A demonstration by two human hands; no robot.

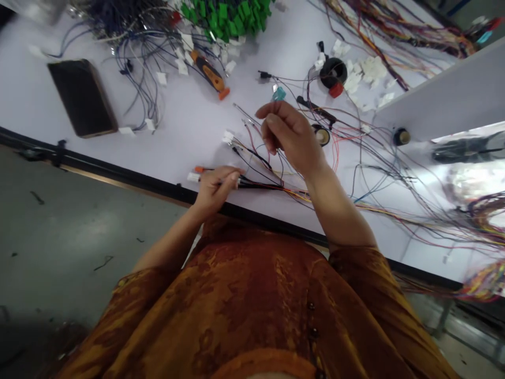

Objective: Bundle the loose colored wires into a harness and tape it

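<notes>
At the table's near edge, my left hand (216, 188) is closed around the end of a wire harness (268, 185). A white connector (193, 177) and an orange piece stick out past its fingers. My right hand (290, 131) is raised over the loose wires to the right, fingers curled and pinched together. Whatever lies between those fingertips is hidden. Close to them is a thin metal-tipped piece (243, 112), and I cannot tell whether they touch it. Below, a small white connector (228, 137) with several thin wires rests on the table.
A dark phone (82, 97) lies at the left. Beyond my hands are an orange-and-black hand tool (209, 73), green connectors (229, 18) and a black tape roll (333, 72). A grey panel (442, 79) stands at the right, above bundled wires.
</notes>
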